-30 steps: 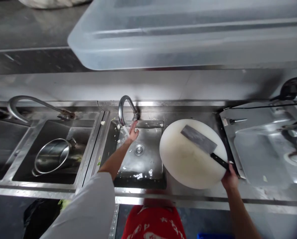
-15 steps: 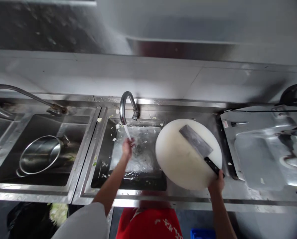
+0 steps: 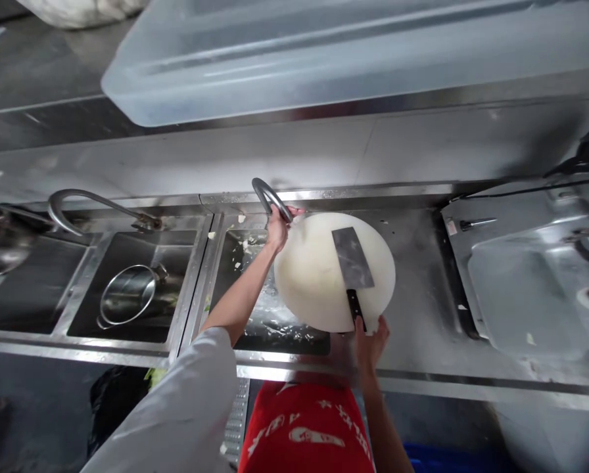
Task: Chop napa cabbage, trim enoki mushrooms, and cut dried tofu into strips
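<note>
A round white cutting board [image 3: 309, 282] lies partly over the middle sink [image 3: 225, 299] and partly on the steel counter. On it rests a cleaver [image 3: 352, 257] with a wide grey blade, its black handle pointing toward me. My right hand [image 3: 369, 345] grips the board's near edge, thumb by the handle's end. At the board's far left edge, my left hand [image 3: 277, 230] has its fingers closed round the base of the curved faucet [image 3: 269, 195]; the hand hides that base. White and green vegetable scraps lie in and around the sink.
A steel pot [image 3: 128, 295] sits in the left sink, beneath another faucet [image 3: 77, 194]. To the right stands a metal unit with a shallow basin [image 3: 526, 302]. A large translucent plastic bin [image 3: 324, 79] is on the shelf above.
My left hand has gone from the water stream to the faucet's base, and no stream shows now. The board has shifted left over the sink, and the cleaver's handle now points more toward me.
</note>
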Available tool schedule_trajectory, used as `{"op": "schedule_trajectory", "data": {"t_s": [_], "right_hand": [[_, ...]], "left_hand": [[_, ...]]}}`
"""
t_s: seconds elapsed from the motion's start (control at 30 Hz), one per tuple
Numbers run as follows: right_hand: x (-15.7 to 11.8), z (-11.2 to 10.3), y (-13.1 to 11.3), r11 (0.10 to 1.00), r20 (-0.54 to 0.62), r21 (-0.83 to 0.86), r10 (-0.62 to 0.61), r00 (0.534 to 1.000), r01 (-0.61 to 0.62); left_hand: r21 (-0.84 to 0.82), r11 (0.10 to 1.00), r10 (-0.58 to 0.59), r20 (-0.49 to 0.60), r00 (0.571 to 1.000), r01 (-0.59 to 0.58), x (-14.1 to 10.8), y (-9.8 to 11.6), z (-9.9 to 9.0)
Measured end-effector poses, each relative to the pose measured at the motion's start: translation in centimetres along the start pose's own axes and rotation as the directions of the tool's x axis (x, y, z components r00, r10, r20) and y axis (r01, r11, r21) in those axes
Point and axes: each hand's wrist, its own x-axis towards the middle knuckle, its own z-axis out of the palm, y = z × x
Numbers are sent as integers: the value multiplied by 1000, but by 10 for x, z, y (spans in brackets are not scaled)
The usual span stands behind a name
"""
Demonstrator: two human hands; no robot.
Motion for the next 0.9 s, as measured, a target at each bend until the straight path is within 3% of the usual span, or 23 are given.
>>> {"op": "schedule_trajectory", "data": {"t_s": [0.07, 0.13, 0.23, 0.3, 0.37, 0.43, 0.5, 0.57, 0.67, 0.77, 0.9], "right_hand": [[9, -2, -17, 965, -22, -231, -136, 990, 127], [21, 1, -33, 886, 112, -377, -244, 963, 268], [38, 12, -48, 812, 254, -465, -260, 932, 353], [48, 16, -53, 794, 268, -500, -237, 934, 345], [56, 14, -55, 781, 299, -523, -207, 932, 341], [66, 3, -55, 784, 345, -507, -196, 918, 358], [82, -17, -54, 818, 370, -419, -243, 897, 394], [104, -41, -51, 870, 351, -293, -288, 891, 396], [136, -72, -43, 948, 320, -165, -208, 924, 271], [155, -81, -33, 989, 315, -71, -99, 944, 127], [159, -70, -31, 998, 290, -59, -15, 957, 34]], "left_hand": [[-2, 1000, -24, 16, 1000, 24, 6, -2, 4], [15, 999, -47, 48, 998, 46, 7, 0, -5], [129, 991, -52, 42, 998, 47, -4, -4, -36], [233, 968, -73, -95, 993, 93, -25, -17, -62], [255, 936, -165, -287, 944, 242, -57, -40, -86], [165, 882, -353, -387, 852, 441, -98, -68, -106], [75, 822, -495, -395, 774, 564, -145, -95, -124], [10, 785, -568, -390, 725, 620, -192, -117, -142], [-141, 749, -646, -371, 667, 647, -246, -138, -164], [-280, 715, -699, -299, 650, 640, -261, -151, -163], [-300, 741, -660, -158, 735, 601, -235, -158, -127]]}}
